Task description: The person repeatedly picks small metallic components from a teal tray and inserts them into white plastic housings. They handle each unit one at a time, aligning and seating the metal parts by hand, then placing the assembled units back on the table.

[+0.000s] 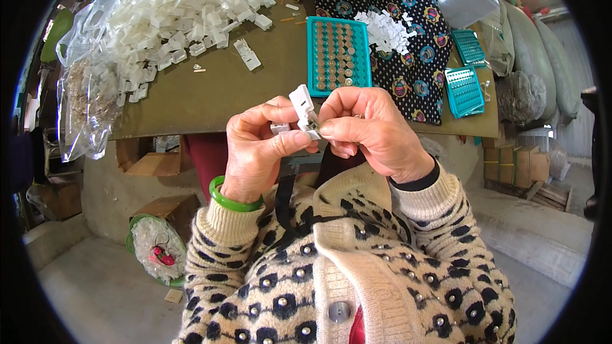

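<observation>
Above the table's near edge, my left hand (258,143) is closed on a small white plastic casing (302,103), which stands hinged up at an angle. My right hand (382,132) meets it from the other side, its thumb and fingers pinched at the casing's lower end. A tiny metallic bit shows there between the fingertips, too small to name. Just beyond the hands lies a teal tray (363,41) with rows of coin-like metal discs. One loose open white casing (247,55) rests on the table to the left of the tray.
A large heap of white casings (185,16) covers the table's far left, beside a clear plastic bag (89,108). Small white pieces (387,30) lie on a dark patterned cloth (421,79). Two teal trays, one nearer (465,92), sit at right. A basket (156,248) stands on the floor.
</observation>
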`<state>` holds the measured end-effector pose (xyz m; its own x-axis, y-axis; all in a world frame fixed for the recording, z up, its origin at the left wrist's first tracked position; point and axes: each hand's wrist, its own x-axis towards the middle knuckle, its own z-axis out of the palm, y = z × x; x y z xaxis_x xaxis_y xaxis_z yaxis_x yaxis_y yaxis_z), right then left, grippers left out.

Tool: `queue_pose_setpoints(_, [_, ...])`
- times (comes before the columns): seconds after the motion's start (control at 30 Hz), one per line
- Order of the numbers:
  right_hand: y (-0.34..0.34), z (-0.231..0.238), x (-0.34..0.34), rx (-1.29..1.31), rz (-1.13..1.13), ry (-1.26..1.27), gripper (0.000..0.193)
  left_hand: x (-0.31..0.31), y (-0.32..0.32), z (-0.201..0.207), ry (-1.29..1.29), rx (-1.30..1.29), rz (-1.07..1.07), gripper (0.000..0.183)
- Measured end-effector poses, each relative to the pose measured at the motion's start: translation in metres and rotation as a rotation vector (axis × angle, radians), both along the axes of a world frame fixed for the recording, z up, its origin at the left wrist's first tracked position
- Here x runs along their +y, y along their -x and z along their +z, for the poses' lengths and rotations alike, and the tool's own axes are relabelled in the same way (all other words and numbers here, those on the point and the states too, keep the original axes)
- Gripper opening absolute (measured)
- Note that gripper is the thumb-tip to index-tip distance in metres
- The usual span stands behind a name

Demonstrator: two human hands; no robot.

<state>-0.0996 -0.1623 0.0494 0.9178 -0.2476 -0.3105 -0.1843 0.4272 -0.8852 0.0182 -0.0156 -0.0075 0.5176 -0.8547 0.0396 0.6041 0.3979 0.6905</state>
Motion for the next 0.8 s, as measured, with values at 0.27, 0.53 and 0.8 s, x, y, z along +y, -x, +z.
queue_pose_setpoints(0.27, [-0.001,-0.011,0.025,-0.186,-0.219,0.912,0.006,-0.001,0.010,0.005,-0.153,-0.130,0.202,0.019])
queue_pose_setpoints(0.53, [0.003,-0.024,0.030,-0.411,-0.333,1.229,0.021,-0.001,0.013,0.008,-0.198,-0.041,0.251,0.016])
queue_pose_setpoints(0.8, [0.005,-0.032,0.032,-0.426,-0.422,1.343,0.021,-0.005,0.021,0.010,-0.255,-0.085,0.337,0.017])
